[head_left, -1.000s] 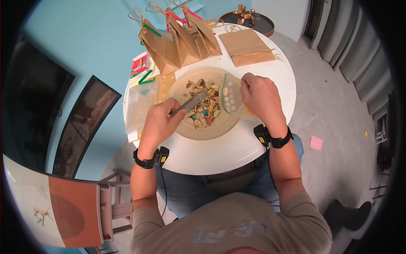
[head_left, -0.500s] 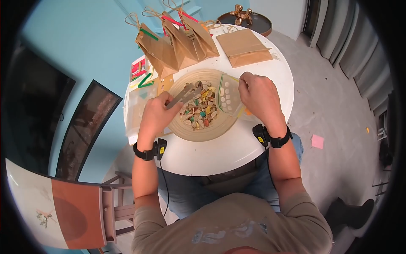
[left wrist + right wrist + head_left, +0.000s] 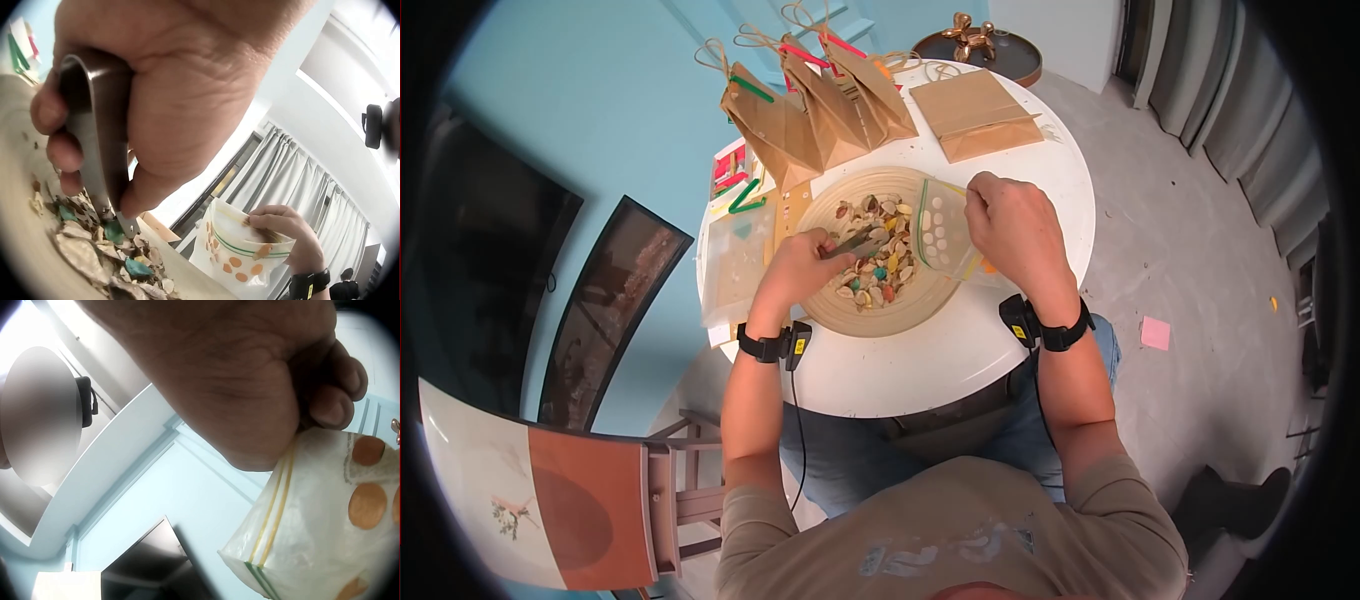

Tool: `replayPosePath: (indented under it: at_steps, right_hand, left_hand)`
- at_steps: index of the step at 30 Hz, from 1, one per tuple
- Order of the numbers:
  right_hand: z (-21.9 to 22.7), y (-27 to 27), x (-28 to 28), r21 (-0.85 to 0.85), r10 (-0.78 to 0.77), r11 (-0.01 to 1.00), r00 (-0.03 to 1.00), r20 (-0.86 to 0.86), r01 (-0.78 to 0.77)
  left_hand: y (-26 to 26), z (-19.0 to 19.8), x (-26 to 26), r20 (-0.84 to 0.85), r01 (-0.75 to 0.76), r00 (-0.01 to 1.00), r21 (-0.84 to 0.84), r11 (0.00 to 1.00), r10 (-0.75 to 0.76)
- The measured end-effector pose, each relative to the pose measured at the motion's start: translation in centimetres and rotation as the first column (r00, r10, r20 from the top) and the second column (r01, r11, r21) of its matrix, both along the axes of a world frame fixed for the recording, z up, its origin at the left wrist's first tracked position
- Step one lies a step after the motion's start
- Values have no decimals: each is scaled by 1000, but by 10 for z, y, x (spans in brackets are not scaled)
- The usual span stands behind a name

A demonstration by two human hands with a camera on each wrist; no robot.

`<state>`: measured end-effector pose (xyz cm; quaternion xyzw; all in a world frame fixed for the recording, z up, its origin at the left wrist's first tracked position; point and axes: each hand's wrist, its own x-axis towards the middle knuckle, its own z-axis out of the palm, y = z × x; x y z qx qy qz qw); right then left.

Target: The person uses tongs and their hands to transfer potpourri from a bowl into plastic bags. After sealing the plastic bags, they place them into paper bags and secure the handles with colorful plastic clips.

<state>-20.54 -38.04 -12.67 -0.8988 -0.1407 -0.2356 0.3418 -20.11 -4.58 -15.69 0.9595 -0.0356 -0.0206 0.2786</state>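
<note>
My left hand (image 3: 798, 268) pinches metal tongs (image 3: 858, 243), whose tips are down among the shells and coloured pieces (image 3: 878, 270) on the round tray (image 3: 840, 322). In the left wrist view the tongs (image 3: 103, 125) lie between thumb and fingers, their tips at the shells (image 3: 84, 253). My right hand (image 3: 1020, 228) grips the edge of a clear dotted zip bag (image 3: 940, 230) at the tray's right side. Seen from the right wrist, curled fingers hold the bag (image 3: 312, 506) by its top; in the left wrist view its mouth stands partly open.
Three upright paper bags (image 3: 775, 125) with coloured clips stand at the back left, and a flat paper bag (image 3: 978, 115) lies at the back right. Left of the tray are a translucent bag (image 3: 735, 262) and green clips (image 3: 747, 197).
The left hand with the tongs drew back and up, then moved right and down to the shells. The right hand keeps its hold on the bag, nearly still.
</note>
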Motion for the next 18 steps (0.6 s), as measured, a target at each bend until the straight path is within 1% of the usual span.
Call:
replayPosePath:
  at_steps: [2, 5, 8, 11, 14, 17, 18]
  right_hand:
    - [0, -1, 0, 0, 1, 1000, 1000, -3, -1]
    - [-1, -2, 1, 0, 2, 1000, 1000, -6, -2]
    - [-2, -3, 1, -5, 2, 1000, 1000, 2, -2]
    - [-2, -4, 1, -7, 0, 1000, 1000, 4, 0]
    - [-2, -4, 1, -1, 1, 1000, 1000, 4, -1]
    - [-1, -4, 1, 8, 4, 1000, 1000, 7, -4]
    - [-1, -3, 1, 11, 4, 1000, 1000, 5, -4]
  left_hand:
    - [-1, -6, 0, 43, 18, 999, 5, 1000, -18]
    - [-6, -3, -6, 52, 36, 998, 1, 999, -36]
    - [-8, 0, -11, 55, 49, 997, 49, 998, -52]
    - [-7, -2, -14, 84, 52, 995, 61, 997, -57]
    - [-6, 2, -20, 99, 43, 994, 55, 998, -49]
    - [-5, 14, -29, 95, -12, 995, 3, 1000, 11]
    - [-5, 19, -32, 125, -6, 992, -13, 1000, 8]
